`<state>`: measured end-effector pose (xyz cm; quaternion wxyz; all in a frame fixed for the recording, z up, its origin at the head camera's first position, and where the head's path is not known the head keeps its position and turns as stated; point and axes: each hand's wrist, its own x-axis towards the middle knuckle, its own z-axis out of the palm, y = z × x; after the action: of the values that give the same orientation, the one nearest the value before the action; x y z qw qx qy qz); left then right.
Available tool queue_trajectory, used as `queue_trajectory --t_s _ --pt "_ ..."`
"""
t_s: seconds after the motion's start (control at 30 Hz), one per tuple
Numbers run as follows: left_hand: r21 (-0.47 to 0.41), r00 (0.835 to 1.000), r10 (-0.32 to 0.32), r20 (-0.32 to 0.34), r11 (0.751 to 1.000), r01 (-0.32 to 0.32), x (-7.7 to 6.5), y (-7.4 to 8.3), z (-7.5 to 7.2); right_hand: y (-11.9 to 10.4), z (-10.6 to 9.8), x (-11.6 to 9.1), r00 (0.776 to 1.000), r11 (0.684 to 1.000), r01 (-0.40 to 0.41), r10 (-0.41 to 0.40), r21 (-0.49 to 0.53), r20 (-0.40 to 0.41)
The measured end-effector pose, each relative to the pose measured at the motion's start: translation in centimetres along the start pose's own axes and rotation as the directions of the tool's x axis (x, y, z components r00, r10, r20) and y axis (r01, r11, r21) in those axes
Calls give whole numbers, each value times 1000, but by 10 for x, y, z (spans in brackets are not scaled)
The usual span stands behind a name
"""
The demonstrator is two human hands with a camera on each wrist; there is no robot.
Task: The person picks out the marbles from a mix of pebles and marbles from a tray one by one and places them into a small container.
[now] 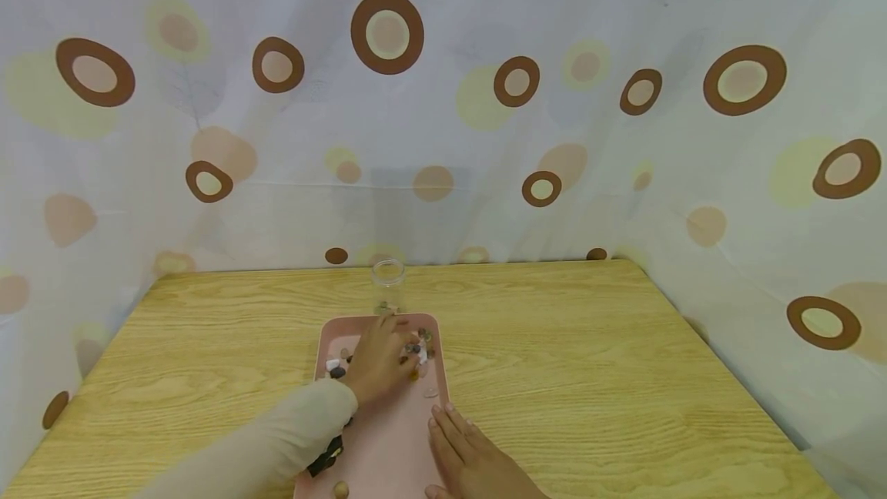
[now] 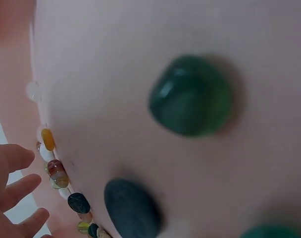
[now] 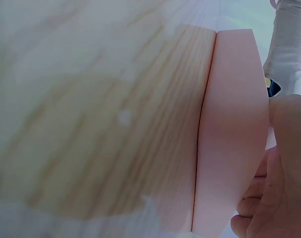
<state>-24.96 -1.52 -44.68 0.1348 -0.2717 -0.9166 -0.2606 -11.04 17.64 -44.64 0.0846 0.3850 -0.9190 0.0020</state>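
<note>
A pink tray point(image 1: 395, 437) holds several small polished stones. My left hand point(image 1: 381, 360) reaches over its far end with fingers spread and loosely bent, close above a cluster of stones point(image 1: 423, 349) at the far right corner. In the left wrist view nothing shows between those fingers; a green stone point(image 2: 190, 96) and a dark oval stone point(image 2: 132, 208) lie on the tray floor. My right hand point(image 1: 478, 457) rests on the tray's right rim, fingers extended and close together. A clear jar point(image 1: 388, 283) with a few stones at its bottom stands just behind the tray.
Dark pieces point(image 1: 324, 459) and a round tan stone point(image 1: 341, 490) lie along the tray's near left side, partly under the left sleeve point(image 1: 277, 437). The tray stands on a wood-grain table point(image 1: 589, 376). A patterned curtain point(image 1: 443, 137) encloses the table at the back and sides.
</note>
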Motion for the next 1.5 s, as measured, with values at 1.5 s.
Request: queue_trajectory --t_s 1.5 --pt "21 988 -75 -136 997 79 3 14 -5 1 5 -1 999 999 14 -16 -39 -52"
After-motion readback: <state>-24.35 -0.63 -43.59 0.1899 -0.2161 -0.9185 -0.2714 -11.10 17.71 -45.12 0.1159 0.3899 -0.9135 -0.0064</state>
